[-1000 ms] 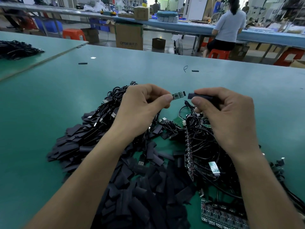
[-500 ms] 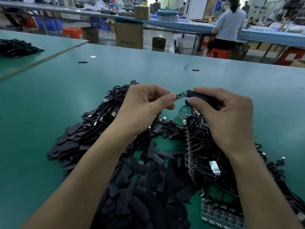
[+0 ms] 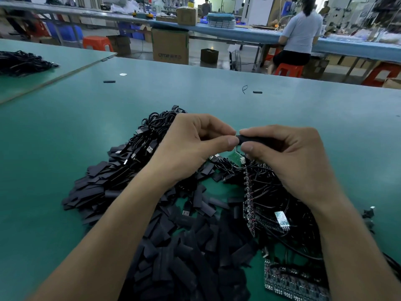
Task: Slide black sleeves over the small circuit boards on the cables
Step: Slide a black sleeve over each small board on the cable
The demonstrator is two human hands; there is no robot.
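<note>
Findings, against the views one second and half a second back.

The green-topped counter (image 3: pixel 65 148) and its load lie as before. The heap of flat black sleeves (image 3: pixel 184 257) is at the near centre. The tangle of thin black cables (image 3: pixel 271 192) lies just right of it and partly over it. The panel of joined circuit boards (image 3: pixel 293 285) sits at the near right edge of that tangle.

The two hands have closed together above the tangle. The left hand (image 3: pixel 191 148) is curled, with thumb and forefinger pinched at the cable end. The right hand (image 3: pixel 293 157) is curled round the black tubular sleeve (image 3: pixel 251 140), with thumb below and forefinger on top.

A second ago the sleeve stood clear of the small green circuit board. Half a second ago its mouth met the board's tip. The sleeve's open end now touches the left fingertips, and the board is hidden; how far it sits inside cannot be told.

Containers, all beyond the counter:
- The large brown cardboard box (image 3: pixel 170 46) stands on the floor; its contents cannot be seen.
- The smaller brown carton (image 3: pixel 186 16) is on the long blue counter (image 3: pixel 249 33), with its top closed.
- The small dark box (image 3: pixel 209 55) is on the floor; its contents cannot be made out.
</note>
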